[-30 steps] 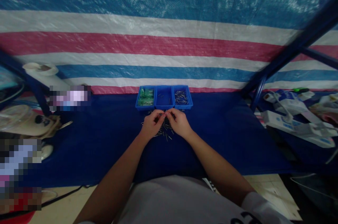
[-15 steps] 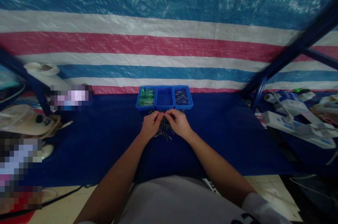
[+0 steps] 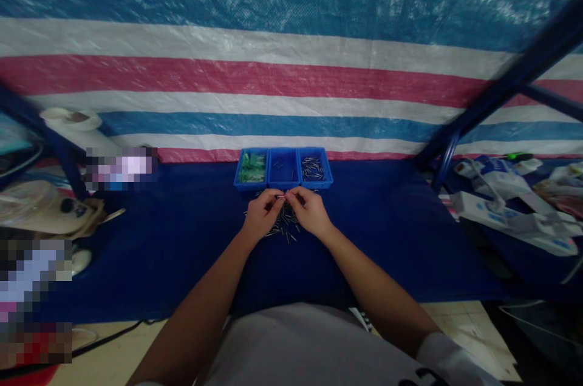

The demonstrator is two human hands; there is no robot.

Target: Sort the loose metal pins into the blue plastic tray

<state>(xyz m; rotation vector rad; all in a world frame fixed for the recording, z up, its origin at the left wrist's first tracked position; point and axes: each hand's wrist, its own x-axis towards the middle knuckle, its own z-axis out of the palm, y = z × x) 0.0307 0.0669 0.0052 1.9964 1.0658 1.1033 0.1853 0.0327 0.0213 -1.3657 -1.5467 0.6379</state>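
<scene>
Over a loose pile of thin metal pins (image 3: 286, 229), my left hand (image 3: 260, 215) and my right hand (image 3: 311, 212) meet with thumbs and forefingers pinched. A small slim metal pin (image 3: 282, 196) spans the gap between their fingertips, gripped from both sides. Just beyond the hands stands a blue three-part tray (image 3: 285, 185). Green pieces (image 3: 252, 169) that I cannot identify fill its left compartment; a few thin pins lie in the middle one, and many metal pins (image 3: 313, 169) in the right one. The hands partly cover the pile.
A dark blue cloth (image 3: 378, 222) covers the table. At the right lie a white power strip (image 3: 483, 210) and packages; at the left, a white roll (image 3: 73, 125) and a plastic tub (image 3: 31, 207). A striped sheet (image 3: 291, 52) hangs behind, between blue frame bars (image 3: 505, 91).
My fingertips have drawn slightly apart, and the pin between them now shows. The arms and the tray stay in place.
</scene>
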